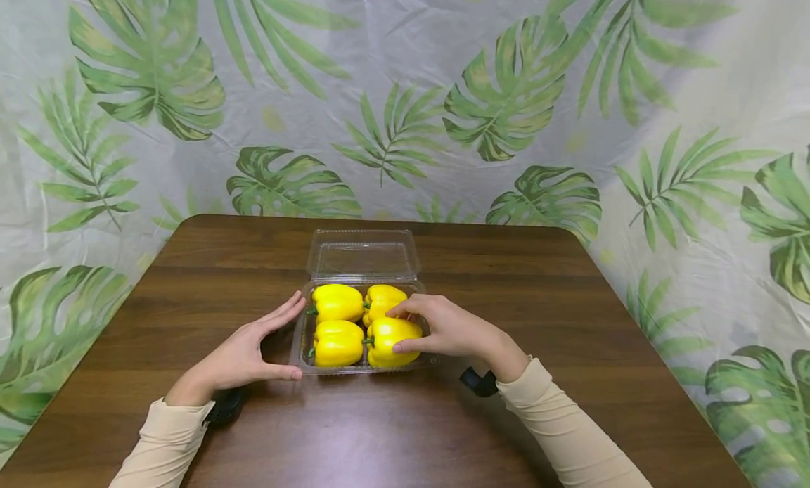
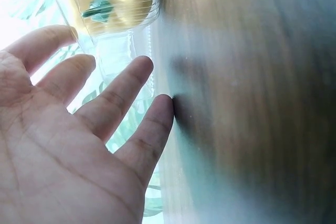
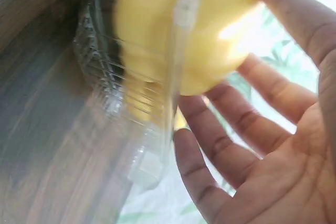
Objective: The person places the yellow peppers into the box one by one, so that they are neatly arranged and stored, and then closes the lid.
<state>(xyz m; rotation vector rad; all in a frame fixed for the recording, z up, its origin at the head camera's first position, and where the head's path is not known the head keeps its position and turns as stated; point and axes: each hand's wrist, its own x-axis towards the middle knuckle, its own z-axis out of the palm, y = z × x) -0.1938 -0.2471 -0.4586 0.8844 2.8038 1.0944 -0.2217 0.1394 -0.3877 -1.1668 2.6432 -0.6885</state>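
A clear plastic clamshell container [image 1: 335, 371] sits on the table with its lid [image 1: 363, 254] folded back. Inside are several yellow bell peppers, such as the far-left one [image 1: 338, 303] and the near-left one [image 1: 339, 345]. My right hand [image 1: 452, 330] grips the near-right bell pepper [image 1: 391, 349], thumb on its near side and fingers on its far side. In the right wrist view, that bell pepper [image 3: 215, 30] rises above the container rim [image 3: 181, 19]. My left hand [image 1: 249, 351] stays at the container's left side, thumb and fingers spread, holding nothing.
The dark wooden table [image 1: 538, 284] extends around the container on all sides. A leaf-patterned curtain [image 1: 405, 87] hangs behind and beside it. Dark straps with devices [image 1: 479, 382] are on both wrists, below beige sleeves [image 1: 563, 425].
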